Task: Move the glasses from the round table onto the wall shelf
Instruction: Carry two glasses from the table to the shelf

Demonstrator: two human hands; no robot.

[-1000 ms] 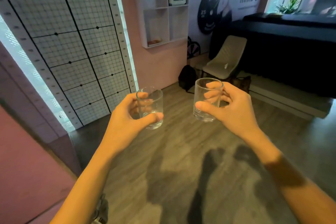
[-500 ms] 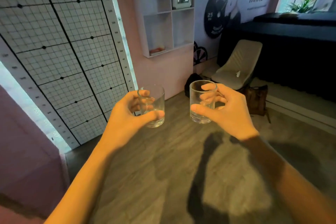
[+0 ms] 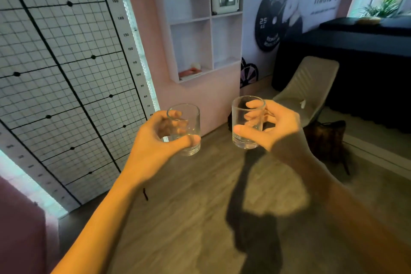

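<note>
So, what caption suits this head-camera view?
Left hand holds the left glass, right hand the right glass, facing the white wall shelf.

Single head-worn view, forward and down (wide-angle), toward the wall shelf (image 3: 211, 35)

Two bare forearms and two bare hands are all that shows of the person. The left forearm (image 3: 100, 218) and left hand (image 3: 151, 147) are uncovered and lie in full light. The right forearm (image 3: 355, 211) is uncovered too, with shadow across it and the wrist. The right hand (image 3: 282, 127) has slim fingers and a short thumbnail.
</note>
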